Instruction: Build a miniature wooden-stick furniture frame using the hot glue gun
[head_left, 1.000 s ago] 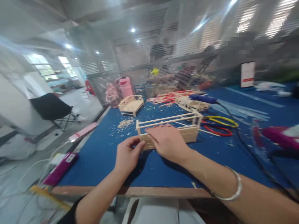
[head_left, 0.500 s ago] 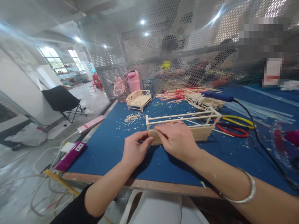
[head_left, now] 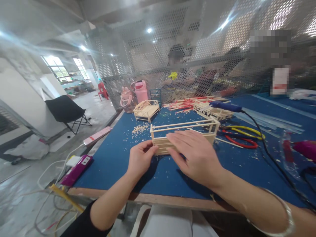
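Observation:
A small box-like frame of pale wooden sticks (head_left: 160,142) stands on the blue table in front of me, with slatted lower walls and thin rails above. My left hand (head_left: 140,159) pinches its near left corner low down, thumb in front. Against the front wall lies my right hand (head_left: 197,156), fingers stretched out and thumb apart, hiding the wall's middle and part of its right end. Whether the right palm presses on the sticks I cannot tell.
Behind the frame are a finished-looking miniature wooden bed (head_left: 147,111), another stick model (head_left: 209,112), red-and-pale sticks (head_left: 182,103) and wood chips (head_left: 140,128). To the right lie a blue-handled corded tool (head_left: 225,106) and yellow- and red-handled tools (head_left: 244,131). A purple power strip (head_left: 77,170) is left.
My right hand has gone from a pinch at the front wall to outstretched fingers along it. The left hand keeps its hold on the corner. The view has shifted slightly.

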Available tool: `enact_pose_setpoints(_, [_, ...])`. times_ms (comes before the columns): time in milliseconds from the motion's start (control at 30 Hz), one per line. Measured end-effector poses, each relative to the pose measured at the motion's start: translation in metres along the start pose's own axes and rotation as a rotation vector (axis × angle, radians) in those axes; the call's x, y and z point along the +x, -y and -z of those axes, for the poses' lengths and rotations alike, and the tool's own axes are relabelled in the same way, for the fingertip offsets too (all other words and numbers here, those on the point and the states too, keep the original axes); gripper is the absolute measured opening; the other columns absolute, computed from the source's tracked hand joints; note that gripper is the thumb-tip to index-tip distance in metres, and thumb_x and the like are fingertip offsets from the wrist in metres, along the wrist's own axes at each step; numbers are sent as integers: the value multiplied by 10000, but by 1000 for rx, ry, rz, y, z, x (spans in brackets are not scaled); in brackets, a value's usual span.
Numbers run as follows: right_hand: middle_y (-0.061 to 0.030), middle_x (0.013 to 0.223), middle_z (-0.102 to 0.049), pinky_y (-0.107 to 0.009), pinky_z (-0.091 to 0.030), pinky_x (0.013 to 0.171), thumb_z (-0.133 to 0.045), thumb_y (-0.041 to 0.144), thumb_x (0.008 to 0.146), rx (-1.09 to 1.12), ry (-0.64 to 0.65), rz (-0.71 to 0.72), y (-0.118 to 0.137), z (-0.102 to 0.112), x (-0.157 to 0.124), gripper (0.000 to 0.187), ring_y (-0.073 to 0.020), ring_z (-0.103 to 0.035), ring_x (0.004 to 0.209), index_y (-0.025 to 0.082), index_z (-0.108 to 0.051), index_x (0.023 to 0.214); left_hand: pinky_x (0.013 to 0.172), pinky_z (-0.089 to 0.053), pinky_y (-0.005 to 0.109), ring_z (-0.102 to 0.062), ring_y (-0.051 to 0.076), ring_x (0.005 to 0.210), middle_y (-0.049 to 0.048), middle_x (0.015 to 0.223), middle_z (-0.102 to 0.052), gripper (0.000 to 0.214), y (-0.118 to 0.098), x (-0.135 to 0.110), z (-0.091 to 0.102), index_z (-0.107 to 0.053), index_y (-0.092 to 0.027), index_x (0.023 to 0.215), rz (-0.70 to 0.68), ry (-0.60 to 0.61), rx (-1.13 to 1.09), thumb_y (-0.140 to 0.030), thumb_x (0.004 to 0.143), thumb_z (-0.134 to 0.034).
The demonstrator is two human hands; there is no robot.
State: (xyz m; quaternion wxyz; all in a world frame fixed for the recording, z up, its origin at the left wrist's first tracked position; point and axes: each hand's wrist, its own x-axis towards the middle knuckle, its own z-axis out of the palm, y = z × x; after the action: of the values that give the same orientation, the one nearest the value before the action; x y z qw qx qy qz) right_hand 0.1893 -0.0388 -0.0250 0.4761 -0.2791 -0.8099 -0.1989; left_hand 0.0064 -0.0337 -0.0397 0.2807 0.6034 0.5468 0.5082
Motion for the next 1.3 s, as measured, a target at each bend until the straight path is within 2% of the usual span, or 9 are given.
enact_pose_setpoints(100, [-91, 983, -693, -384, -479, 857, -565, 174, 852, 48, -137, -143, -12, 23, -20, 239, -215, -634, 946, 196, -565, 1090, 616, -519, 271, -642, 163, 602, 19, 717, -753, 217, -1, 5, 5, -767, -183, 802, 70, -8, -44, -315, 649, -689])
enact_pose_setpoints(200, [-137, 1074, -604, -429, -515, 790, -626, 349, 788, 125, -266, -646, -36, 32, -40, 371, -262, -598, 986, 213, -496, 1108, 586, -509, 265, -623, 156, 580, 38, 698, -740, 312, -3, 9, 7, -766, -163, 796, 130, 16, -114, -400, 597, -734])
enact_pose_setpoints(333, [-136, 1122, -623, -390, -555, 731, -619, 471, 731, 617, 40, -1004, -59, 30, -43, 483, -264, -608, 1030, 216, -475, 1116, 595, -516, 282, -623, 164, 587, 64, 697, -732, 427, -9, 17, 6, -759, -149, 765, 184, 87, -189, -503, 526, -782])
enact_pose_setpoints(533, [-78, 967, -707, -353, -519, 763, -560, 383, 748, 606, 148, -1017, -67, 26, -34, 354, -218, -644, 881, 187, -575, 1042, 607, -521, 302, -620, 186, 611, 47, 677, -712, 526, -14, 33, 11, -722, -167, 729, 236, 90, -109, -596, 433, -795])
enact_pose_setpoints(633, [-48, 896, -723, -348, -500, 755, -593, 366, 738, 600, 179, -1011, -69, 28, -36, 288, -207, -639, 799, 183, -641, 955, 581, -514, 317, -620, 199, 610, 46, 717, -689, 486, -16, 25, 13, -672, -173, 831, 108, -119, 217, -546, 531, -760])
enact_pose_setpoints(733, [-34, 883, -722, -331, -490, 746, -605, 336, 737, 609, 194, -1000, -70, 28, -40, 249, -195, -629, 785, 177, -658, 921, 610, -516, 335, -616, 210, 661, 49, 760, -638, 304, -30, 6, 4, -601, -192, 900, -411, -396, 614, -414, 714, -694])
enact_pose_setpoints(800, [-25, 860, -716, -325, -483, 758, -620, 306, 726, 616, 208, -988, -69, 27, -42, 218, -189, -621, 786, 175, -659, 895, 710, -530, 323, -644, 204, 767, 56, 813, -661, 125, -47, -3, -12, -589, -207, 918, -885, -211, 698, -304, 840, -596])
enact_pose_setpoints(900, [-18, 844, -708, -315, -480, 753, -633, 263, 703, 641, 234, -972, -67, 22, -47, 201, -180, -617, 772, 172, -652, 881, 837, -520, 322, -657, 206, 939, 99, 1009, -705, 190, -69, -1, -45, -587, -171, 1066, -1215, 141, 770, -223, 924, -472])
enact_pose_setpoints(1300, [-9, 771, -660, -290, -428, 694, -591, 244, 687, 594, 255, -953, -67, 19, -51, 171, -169, -570, 728, 166, -628, 834, 737, -508, 385, -708, 261, 813, 82, 916, -768, 241, -61, 22, -81, -698, -180, 976, -803, 250, 1024, -262, 927, -477])
